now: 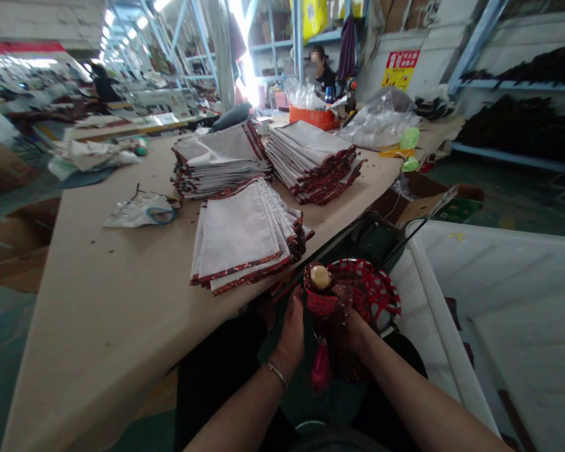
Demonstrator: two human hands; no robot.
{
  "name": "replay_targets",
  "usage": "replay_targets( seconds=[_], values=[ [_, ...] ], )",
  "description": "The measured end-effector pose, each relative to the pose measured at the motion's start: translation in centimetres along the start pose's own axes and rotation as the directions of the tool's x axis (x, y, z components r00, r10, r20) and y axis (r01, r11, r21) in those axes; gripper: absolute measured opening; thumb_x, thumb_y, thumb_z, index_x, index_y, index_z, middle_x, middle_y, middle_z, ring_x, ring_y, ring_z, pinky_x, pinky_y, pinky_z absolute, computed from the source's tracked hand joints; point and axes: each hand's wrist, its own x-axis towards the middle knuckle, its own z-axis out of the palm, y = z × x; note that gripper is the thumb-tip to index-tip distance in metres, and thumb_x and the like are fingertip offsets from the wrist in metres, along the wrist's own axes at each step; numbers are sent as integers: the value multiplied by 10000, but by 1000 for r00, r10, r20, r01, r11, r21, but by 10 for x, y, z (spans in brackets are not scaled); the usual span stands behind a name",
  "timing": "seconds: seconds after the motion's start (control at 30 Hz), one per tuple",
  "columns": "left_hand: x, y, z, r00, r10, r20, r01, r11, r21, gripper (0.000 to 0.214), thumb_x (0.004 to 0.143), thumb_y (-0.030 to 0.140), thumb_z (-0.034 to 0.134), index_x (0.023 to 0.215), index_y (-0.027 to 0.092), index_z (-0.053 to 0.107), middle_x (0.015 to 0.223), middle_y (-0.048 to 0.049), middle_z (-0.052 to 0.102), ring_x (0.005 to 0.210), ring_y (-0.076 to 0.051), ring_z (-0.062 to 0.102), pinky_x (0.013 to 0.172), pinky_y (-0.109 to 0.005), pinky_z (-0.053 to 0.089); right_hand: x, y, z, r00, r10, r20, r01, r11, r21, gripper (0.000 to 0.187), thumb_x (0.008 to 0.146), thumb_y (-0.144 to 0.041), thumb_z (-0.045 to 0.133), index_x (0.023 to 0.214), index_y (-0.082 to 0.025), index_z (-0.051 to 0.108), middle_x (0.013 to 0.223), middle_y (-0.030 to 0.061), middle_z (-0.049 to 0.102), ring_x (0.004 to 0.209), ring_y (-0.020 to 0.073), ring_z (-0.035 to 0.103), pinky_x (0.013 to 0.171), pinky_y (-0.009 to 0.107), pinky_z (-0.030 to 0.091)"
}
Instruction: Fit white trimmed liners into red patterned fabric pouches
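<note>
Above my lap, a dark-red patterned fabric piece is bunched up, with a rounded tan knob-like end showing at its top. My right hand is closed on the fabric from the right, its fingertips hidden in the folds. My left hand is beside it on the left, fingers stretched and apparently empty; whether it touches the fabric I cannot tell. A pink-red tassel-like bit hangs below. Behind the fabric is a round stool or basket top with red netting.
On the brown-covered table lie stacks of pale cloth with red patterned edges: a near stack, a back-left stack and a right stack. A white bin stands close on my right. A person sits beyond the table.
</note>
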Motion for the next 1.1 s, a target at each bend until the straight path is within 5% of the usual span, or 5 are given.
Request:
replay_targets(
  seconds=[0.43,0.7,0.83,0.97,1.1],
  values=[
    [-7,106,11,783,595,-182,-575,803,154,114,795,302,617,850,228,549,777,44,593,686,-99,547,693,-233,476,-23,-84,41,992,-106,69,94,982,165,315,839,-414,429,953,-206,636,985,75,729,900,231,677,767,384,537],
    [-16,43,-33,886,311,-343,-271,949,161,119,804,284,595,767,201,518,687,56,544,594,-78,500,608,-193,449,23,-1,-34,952,-168,-256,119,973,-196,210,703,-403,639,709,-194,651,811,81,725,934,286,661,958,489,440],
    [-26,53,-39,869,434,-237,-328,864,382,66,806,264,591,783,203,588,687,40,573,631,-101,517,615,-197,449,4,-7,-34,941,-321,-107,278,914,-294,441,690,-352,714,1114,-255,639,1242,23,630,1252,205,495,1098,376,323],
    [-30,105,-13,798,601,-48,-519,726,451,48,805,241,600,782,200,611,674,28,593,620,-107,513,611,-206,442,-20,-59,1,835,-474,281,550,744,-379,434,722,-311,705,1145,-248,629,1096,14,690,1024,203,627,925,329,478],
    [-34,142,14,721,688,83,-647,625,436,80,797,245,644,759,206,584,651,29,578,598,-101,514,600,-211,438,-40,-110,21,700,-700,144,645,531,-549,222,810,-404,597,823,-207,699,719,11,679,689,177,620,663,289,518]
  ],
)
